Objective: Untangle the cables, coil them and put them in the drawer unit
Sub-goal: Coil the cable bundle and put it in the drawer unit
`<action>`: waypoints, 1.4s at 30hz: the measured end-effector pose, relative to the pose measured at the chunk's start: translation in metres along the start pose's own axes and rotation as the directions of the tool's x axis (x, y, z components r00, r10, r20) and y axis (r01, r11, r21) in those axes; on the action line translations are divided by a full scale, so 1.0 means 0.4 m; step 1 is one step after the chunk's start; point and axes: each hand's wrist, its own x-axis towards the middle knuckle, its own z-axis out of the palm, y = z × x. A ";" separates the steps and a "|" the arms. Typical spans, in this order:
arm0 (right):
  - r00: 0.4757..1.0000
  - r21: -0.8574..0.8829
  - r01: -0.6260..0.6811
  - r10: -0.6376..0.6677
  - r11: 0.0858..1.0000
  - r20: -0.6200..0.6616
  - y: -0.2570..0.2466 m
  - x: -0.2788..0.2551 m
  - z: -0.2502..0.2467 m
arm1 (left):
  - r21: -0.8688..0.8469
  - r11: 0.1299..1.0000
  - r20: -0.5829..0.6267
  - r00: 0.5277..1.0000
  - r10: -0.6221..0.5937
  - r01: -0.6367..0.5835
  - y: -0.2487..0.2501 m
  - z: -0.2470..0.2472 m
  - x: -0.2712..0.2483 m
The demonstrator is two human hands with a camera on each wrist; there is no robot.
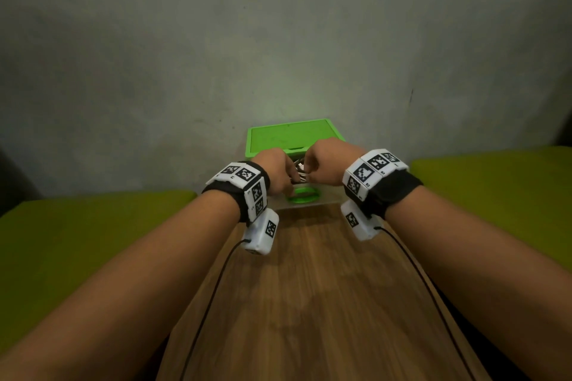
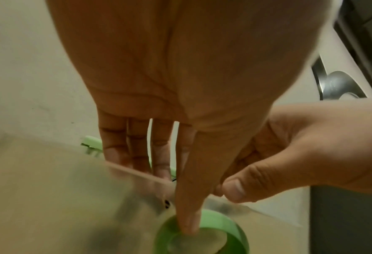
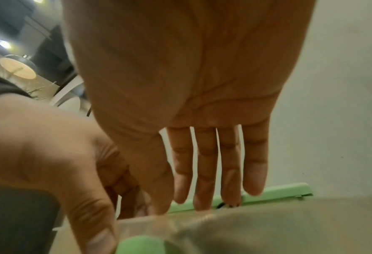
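both hands meeting over the open top drawer (image 1: 305,195) of the green drawer unit (image 1: 291,136): left hand (image 1: 277,172) and right hand (image 1: 325,164) pinching coiled cables (image 1: 299,171), seemingly lowering them inside.

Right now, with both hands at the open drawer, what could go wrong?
1. Both hands, left and right, crowd over the cables in the pulled-out drawer; a loop could hang over its front edge and get pinched on closing.
2. The left thumb sits on the green handle; an early push might catch fingers.
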 end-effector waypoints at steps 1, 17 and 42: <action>1.000 -0.002 -0.002 0.002 1.000 -0.021 -0.002 -0.009 0.003 | -0.005 1.000 -0.013 1.000 0.002 -0.002 -0.001 0.002 -0.003; 0.995 -0.017 -0.075 0.074 0.997 -0.074 -0.082 -0.147 0.170 | -0.318 0.947 -0.337 0.939 -0.062 -0.052 -0.108 0.042 -0.104; 0.989 -0.285 -0.142 0.149 0.948 0.005 -0.163 -0.123 0.205 | 0.056 0.990 -0.106 0.987 -0.121 0.128 -0.110 -0.037 0.098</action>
